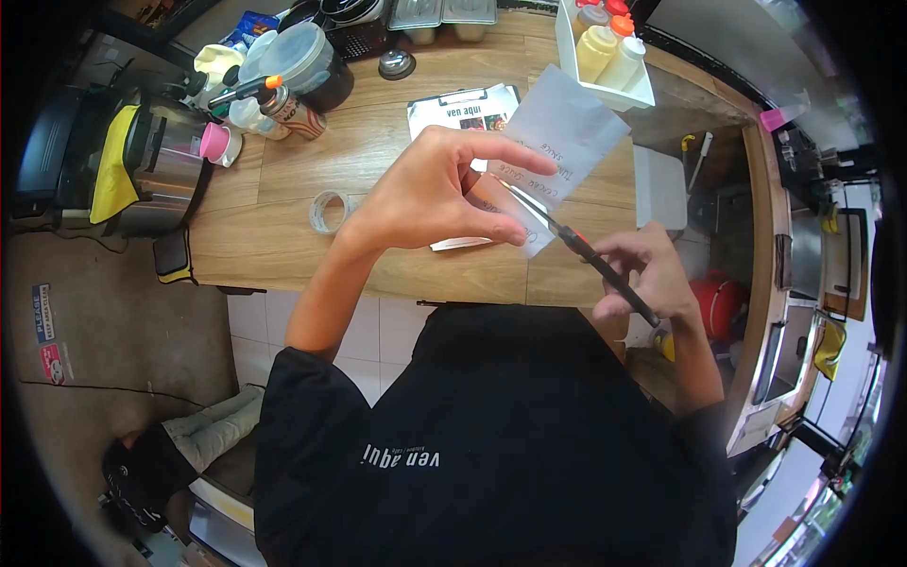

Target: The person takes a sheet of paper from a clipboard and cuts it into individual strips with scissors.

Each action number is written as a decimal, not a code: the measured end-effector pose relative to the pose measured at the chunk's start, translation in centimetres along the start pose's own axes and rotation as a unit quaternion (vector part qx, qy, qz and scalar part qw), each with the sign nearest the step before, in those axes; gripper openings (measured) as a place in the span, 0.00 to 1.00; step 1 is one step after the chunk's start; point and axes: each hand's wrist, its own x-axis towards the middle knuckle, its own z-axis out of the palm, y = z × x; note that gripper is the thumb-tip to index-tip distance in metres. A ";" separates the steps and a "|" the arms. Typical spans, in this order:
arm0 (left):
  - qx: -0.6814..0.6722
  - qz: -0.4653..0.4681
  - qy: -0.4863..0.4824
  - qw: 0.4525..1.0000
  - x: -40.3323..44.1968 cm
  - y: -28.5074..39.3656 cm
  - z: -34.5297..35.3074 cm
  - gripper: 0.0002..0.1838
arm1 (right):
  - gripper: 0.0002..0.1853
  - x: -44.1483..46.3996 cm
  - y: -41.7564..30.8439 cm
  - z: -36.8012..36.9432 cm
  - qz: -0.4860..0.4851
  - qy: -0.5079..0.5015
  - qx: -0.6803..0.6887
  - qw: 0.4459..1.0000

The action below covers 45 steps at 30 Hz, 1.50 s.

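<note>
A white sheet of paper [564,123] with handwritten words, "sauce" among them, is held up over the table at an angle. My left hand [425,189] grips it, index finger stretched across its face and thumb lower down at the edge; the other fingers are mostly hidden. In my right hand [652,274] is a pair of scissors [605,266] with black and red handles. The blades point up and left, lying across the paper between my left index finger and thumb. Behind the sheet, a clipboard [449,106] with a printed "ven aqui" page rests on the table.
A tape roll [330,213] lies on the wooden table [274,198] left of my forearm. Further back are a spray can with torch head [288,109], a lidded tub [316,71] and a bottle caddy [642,90]. Another person [161,454] is at lower left.
</note>
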 end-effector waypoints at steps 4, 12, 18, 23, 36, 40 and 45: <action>0.002 0.008 -0.001 1.000 0.0 0.3 -0.1 0.29 | 0.33 0.2 0.1 0.2 0.000 -0.003 0.011 1.000; -0.003 0.002 -0.006 1.000 0.1 0.2 -0.1 0.29 | 0.31 0.9 0.0 0.3 -0.025 -0.005 -0.007 1.000; 0.030 0.012 0.000 0.999 0.0 -1.2 -0.3 0.29 | 0.29 0.6 0.6 0.1 0.017 -0.004 0.011 1.000; 0.002 -0.135 0.058 0.989 -0.3 -7.1 0.0 0.25 | 0.29 -1.2 3.1 -1.0 0.004 0.000 0.024 1.000; -0.023 -0.112 0.199 0.973 -0.7 -16.0 -1.5 0.16 | 0.29 -1.4 5.9 0.0 0.118 0.038 0.052 0.991; -0.100 -0.061 0.155 0.981 -0.8 -10.4 -1.3 0.19 | 0.30 -1.0 5.1 -0.1 0.090 0.022 0.001 0.996; -0.106 -0.086 0.088 0.987 -1.6 -5.4 -1.0 0.22 | 0.34 -1.0 3.8 -0.5 0.046 0.007 0.024 0.999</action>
